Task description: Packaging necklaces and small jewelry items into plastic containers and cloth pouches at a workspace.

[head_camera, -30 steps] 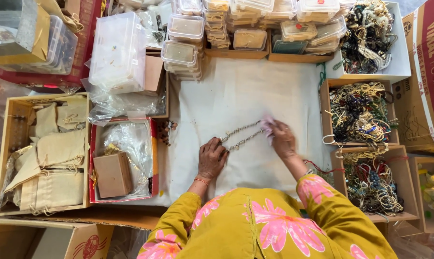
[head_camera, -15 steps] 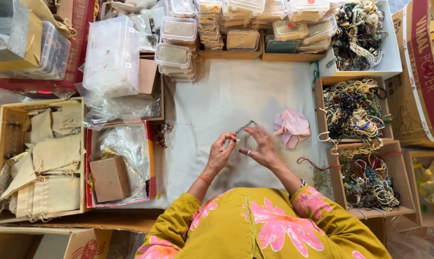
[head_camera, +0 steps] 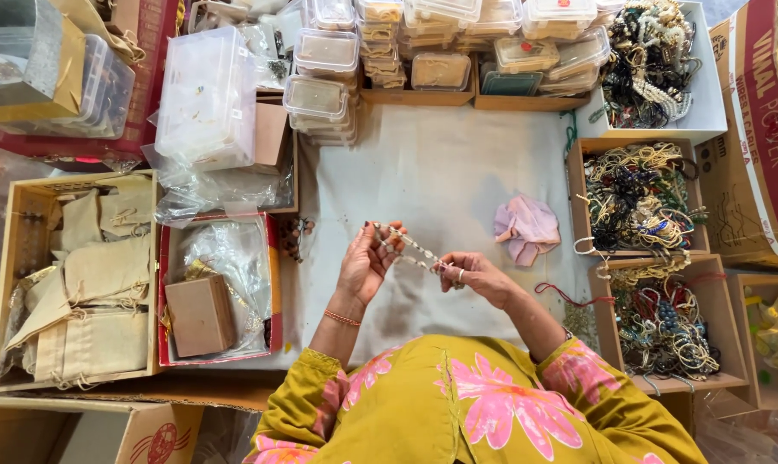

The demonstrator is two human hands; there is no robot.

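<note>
- The left hand (head_camera: 365,265) and right hand (head_camera: 475,277) each pinch one end of a beaded necklace (head_camera: 408,247), fingers closed on it, holding it stretched just above the middle of the white cloth (head_camera: 440,163).
- A crumpled pink cloth (head_camera: 527,228) lies near the right hand, toward the cloth's right edge.
- Open boxes of tangled jewellery (head_camera: 638,202) line the right edge.
- Stacked clear plastic boxes (head_camera: 320,77) stand along the far edge.
- A wooden tray of cream drawstring pouches (head_camera: 79,283) sits well to the left, with a small brown box (head_camera: 200,314) beside it.
</note>
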